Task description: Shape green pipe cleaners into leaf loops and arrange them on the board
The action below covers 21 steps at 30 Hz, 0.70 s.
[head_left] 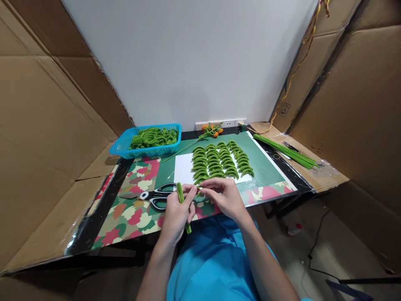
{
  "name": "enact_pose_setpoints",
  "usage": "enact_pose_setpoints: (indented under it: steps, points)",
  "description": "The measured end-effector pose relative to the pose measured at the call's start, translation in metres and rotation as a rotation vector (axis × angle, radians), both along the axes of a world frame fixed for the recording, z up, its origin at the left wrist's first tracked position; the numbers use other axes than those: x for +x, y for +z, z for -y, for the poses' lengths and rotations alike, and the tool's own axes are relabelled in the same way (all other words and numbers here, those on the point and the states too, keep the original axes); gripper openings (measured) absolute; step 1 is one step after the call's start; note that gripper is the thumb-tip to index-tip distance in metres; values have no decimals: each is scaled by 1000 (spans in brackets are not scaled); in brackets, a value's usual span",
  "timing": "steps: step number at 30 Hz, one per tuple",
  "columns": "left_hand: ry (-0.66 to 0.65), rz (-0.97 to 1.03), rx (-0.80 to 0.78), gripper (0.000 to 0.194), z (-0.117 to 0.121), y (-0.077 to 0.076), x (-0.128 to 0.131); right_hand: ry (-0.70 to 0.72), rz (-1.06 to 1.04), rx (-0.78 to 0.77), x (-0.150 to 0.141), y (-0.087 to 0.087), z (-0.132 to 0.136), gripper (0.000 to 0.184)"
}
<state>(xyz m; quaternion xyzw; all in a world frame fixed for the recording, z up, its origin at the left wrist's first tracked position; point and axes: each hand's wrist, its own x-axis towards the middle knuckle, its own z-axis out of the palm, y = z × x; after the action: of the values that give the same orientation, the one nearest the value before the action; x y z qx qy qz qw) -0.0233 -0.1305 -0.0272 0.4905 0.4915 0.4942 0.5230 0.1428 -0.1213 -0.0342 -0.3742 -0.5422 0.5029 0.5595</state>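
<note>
The left hand (179, 211) is gripping a green fuzzy bundle (180, 193), which is projecting above and below the closed fingers. The right hand (226, 197) is pinching a thin green strip (199, 191) between thumb and fingertips, just beside the left thumb, at the near edge of the table. Judged from this posture, the step in hand is fingertip shaping or twisting of the strip; the next move is calling for a steady left hold and a light, controlled right pinch.

Arched green pieces (213, 162) are lying in four columns on a white sheet (183, 165), on the far side of the hands. Scissors (159, 195) are resting to the left, their handles lying near the left hand.

The fingers are hiding the middle of the bundle and most of the strip, so the strip's ends and exact shape are remaining unclear. The right hand is partly covering the nearest arched pieces. Whether the strip is joining the bundle cannot be told.
</note>
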Motion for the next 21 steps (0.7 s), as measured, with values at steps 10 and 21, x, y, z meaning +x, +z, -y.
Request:
enact_pose_setpoints:
  steps: [10, 21]
  points:
    - [-225, -112, -4, 39, -7, 1, -7, -56, -58, -54, 2, -19, -1, 18]
    - [-319, 35, -72, 37, -2, -1, -12, 71, 80, 142, 11, -8, 5, 14]
